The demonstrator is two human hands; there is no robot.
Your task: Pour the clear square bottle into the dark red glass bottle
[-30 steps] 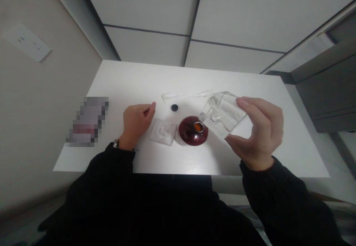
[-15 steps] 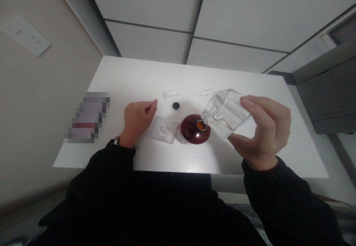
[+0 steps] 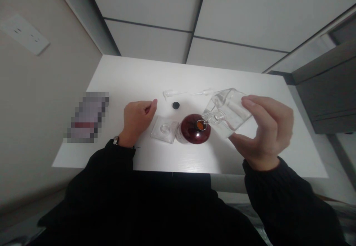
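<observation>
My right hand (image 3: pixel 265 129) grips a clear square glass bottle (image 3: pixel 226 111), tilted on its side with its neck at the open mouth of a dark red round bottle (image 3: pixel 194 129) standing on the white table (image 3: pixel 133 79). My left hand (image 3: pixel 137 119) rests on the table to the left, fingers curled loosely with nothing seen in them. Beside it lies a flat clear square stopper (image 3: pixel 164 129). A small black cap (image 3: pixel 175 105) sits just behind the red bottle.
Two clear plastic pipettes (image 3: pixel 174 92) lie further back on the table. A blurred-out object (image 3: pixel 86 117) sits at the table's left edge. A wall with a socket (image 3: pixel 23 34) is on the left, a dark cabinet (image 3: pixel 328 86) on the right.
The clear bottle has tipped further and its neck has come down to the red bottle's mouth. My left hand has stayed where it was.
</observation>
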